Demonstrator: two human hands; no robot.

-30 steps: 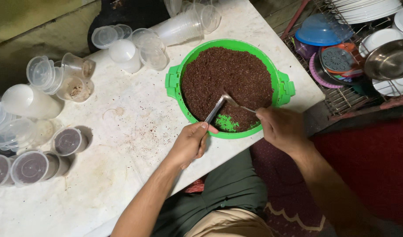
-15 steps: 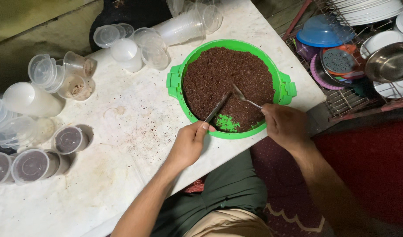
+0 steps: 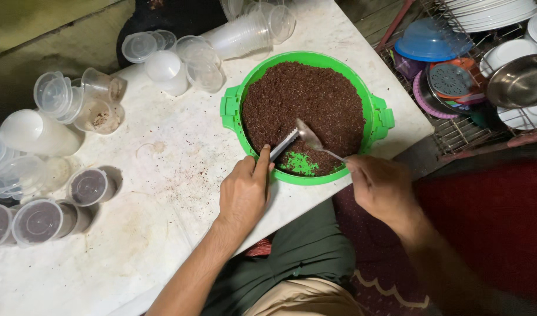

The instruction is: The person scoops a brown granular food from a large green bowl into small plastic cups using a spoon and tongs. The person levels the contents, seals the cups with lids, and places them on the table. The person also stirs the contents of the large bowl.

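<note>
A: Left hand [image 3: 245,190] lay knuckles up on the white table [image 3: 163,234], fingers closed round the end of a flat metal utensil [image 3: 283,144] that pointed away from it into the green tub [image 3: 236,108]. Right hand [image 3: 380,186] gripped the handle of a metal spoon [image 3: 310,136], bowl lifted just above the fill.

B: And the fill?

A: Dark reddish-brown grainy mass [image 3: 306,99] filled most of the tub. Just ahead of both hands a patch had been scraped down to the green bottom [image 3: 299,164]. Utensil and spoon nearly met there, tips close; contact not clear.

B: Surroundings?

A: Well off to the left of the left hand, small clear cups with lids [image 3: 40,219], some holding dark contents. Farther out beyond them, loose empty cups [image 3: 96,111], and a lying stack of clear cups [image 3: 245,32] past the tub's far rim. To the right of the right hand, apart from it, a wire rack [image 3: 461,131] with a blue bowl [image 3: 429,41], white plates [image 3: 490,11] and a steel bowl [image 3: 520,79]. Tub rim stood between the hands and the mass.
</note>
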